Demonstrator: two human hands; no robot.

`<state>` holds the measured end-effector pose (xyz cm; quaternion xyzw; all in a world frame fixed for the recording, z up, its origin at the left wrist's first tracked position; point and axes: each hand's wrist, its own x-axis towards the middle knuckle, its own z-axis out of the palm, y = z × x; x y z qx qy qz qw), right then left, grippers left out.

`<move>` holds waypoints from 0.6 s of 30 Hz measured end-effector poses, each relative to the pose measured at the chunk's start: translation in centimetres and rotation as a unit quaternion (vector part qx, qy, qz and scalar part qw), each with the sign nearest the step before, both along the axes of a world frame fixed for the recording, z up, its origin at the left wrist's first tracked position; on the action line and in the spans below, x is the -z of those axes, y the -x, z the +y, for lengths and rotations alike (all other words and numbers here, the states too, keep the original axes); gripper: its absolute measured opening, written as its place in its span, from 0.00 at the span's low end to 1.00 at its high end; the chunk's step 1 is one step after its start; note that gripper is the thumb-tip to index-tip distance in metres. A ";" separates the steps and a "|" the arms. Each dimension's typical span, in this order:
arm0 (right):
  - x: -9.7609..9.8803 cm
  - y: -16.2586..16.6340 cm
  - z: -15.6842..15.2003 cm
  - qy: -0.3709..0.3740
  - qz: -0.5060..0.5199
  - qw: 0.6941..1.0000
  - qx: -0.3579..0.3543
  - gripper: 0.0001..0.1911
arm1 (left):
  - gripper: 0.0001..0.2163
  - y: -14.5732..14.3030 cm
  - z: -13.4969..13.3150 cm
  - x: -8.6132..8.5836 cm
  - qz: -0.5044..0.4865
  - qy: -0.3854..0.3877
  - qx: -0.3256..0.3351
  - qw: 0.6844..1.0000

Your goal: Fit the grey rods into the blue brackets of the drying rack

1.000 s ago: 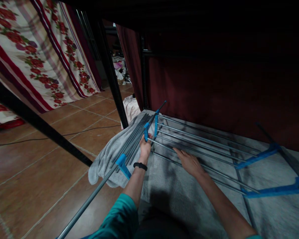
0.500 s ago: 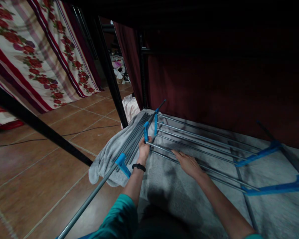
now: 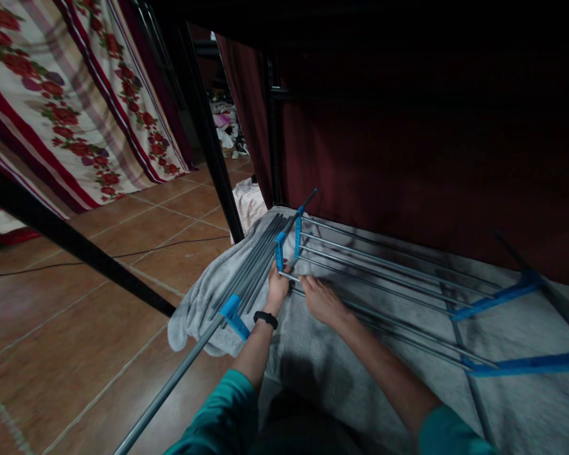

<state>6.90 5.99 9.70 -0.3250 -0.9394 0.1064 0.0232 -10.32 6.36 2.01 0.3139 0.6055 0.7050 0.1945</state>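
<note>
A folding drying rack (image 3: 389, 268) of grey metal rods and blue plastic brackets lies flat on a grey blanket (image 3: 322, 347). My left hand (image 3: 277, 287) is closed round the rods at a blue bracket (image 3: 279, 249) on the rack's left end. My right hand (image 3: 320, 298) lies right beside it on the near rods, fingers curled onto a rod. A black band sits on my left wrist. A loose bundle of grey rods with another blue bracket (image 3: 232, 311) runs out to the lower left.
A black metal bed frame post (image 3: 215, 158) and a slanted black bar (image 3: 71, 237) stand at left over the brown tiled floor (image 3: 76, 316). A dark red curtain (image 3: 408, 158) hangs behind the rack. A flowered cloth (image 3: 66, 101) hangs at far left. Clothes lie on the floor far back.
My right hand has slid left along the near rods, from the rack's middle to close beside my left hand. My left hand keeps its hold at the blue bracket.
</note>
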 end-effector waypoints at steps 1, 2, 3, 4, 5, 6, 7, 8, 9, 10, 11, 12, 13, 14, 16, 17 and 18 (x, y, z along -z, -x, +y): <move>-0.2 1.5 0.0 0.010 0.014 1.000 -0.010 0.30 | 0.07 0.0 0.0 0.0 0.002 -0.003 0.003 1.000; -0.4 2.8 0.1 0.019 0.022 0.999 -0.014 0.29 | 0.08 0.1 -0.1 0.0 0.004 -0.007 0.005 1.000; -0.6 4.0 0.3 0.028 0.023 0.999 -0.006 0.28 | 0.09 0.1 -0.1 0.0 0.006 -0.010 0.006 1.000; -0.7 4.9 0.5 0.038 0.017 0.999 0.004 0.26 | 0.10 0.2 -0.2 0.0 0.007 -0.013 0.008 1.000; -0.7 5.5 0.7 0.049 0.008 0.999 0.014 0.25 | 0.11 0.2 -0.2 0.1 0.006 -0.014 0.010 1.000; -0.8 5.9 0.9 0.060 -0.002 0.998 0.021 0.24 | 0.12 0.2 -0.3 0.2 0.003 -0.015 0.012 1.000; -0.8 6.1 1.1 0.071 -0.012 0.997 0.022 0.23 | 0.13 0.2 -0.3 0.3 -0.003 -0.016 0.015 1.000; -0.8 6.1 1.4 0.080 -0.018 0.996 0.018 0.23 | 0.13 0.2 -0.4 0.4 -0.011 -0.015 0.018 1.000; -0.8 6.0 1.6 0.087 -0.019 0.996 0.010 0.22 | 0.14 0.2 -0.4 0.5 -0.021 -0.014 0.020 0.999; -0.7 5.8 1.7 0.092 -0.018 0.996 0.002 0.22 | 0.14 0.1 -0.4 0.6 -0.031 -0.012 0.021 0.999; -0.7 5.7 1.9 0.095 -0.017 0.995 -0.004 0.22 | 0.14 0.1 -0.4 0.7 -0.040 -0.009 0.021 0.999; -0.7 5.5 2.0 0.098 -0.015 0.995 -0.010 0.22 | 0.14 0.1 -0.4 0.9 -0.048 -0.005 0.021 0.999; -0.7 5.4 2.1 0.101 -0.013 0.995 -0.015 0.22 | 0.14 0.1 -0.3 1.0 -0.055 -0.002 0.023 0.998; -0.7 5.3 2.2 0.103 -0.011 0.994 -0.021 0.22 | 0.13 0.1 -0.3 1.1 -0.060 0.001 0.025 0.998; -0.6 5.2 2.4 0.107 -0.005 0.994 -0.032 0.22 | 0.11 0.1 -0.2 1.4 -0.070 0.005 0.029 0.997; -0.5 5.2 2.5 0.109 0.001 0.993 -0.037 0.22 | 0.10 0.0 -0.2 1.5 -0.074 0.006 0.031 0.997; -0.4 5.2 2.6 0.112 0.007 0.993 -0.041 0.22 | 0.10 0.0 -0.2 1.6 -0.076 0.005 0.032 0.997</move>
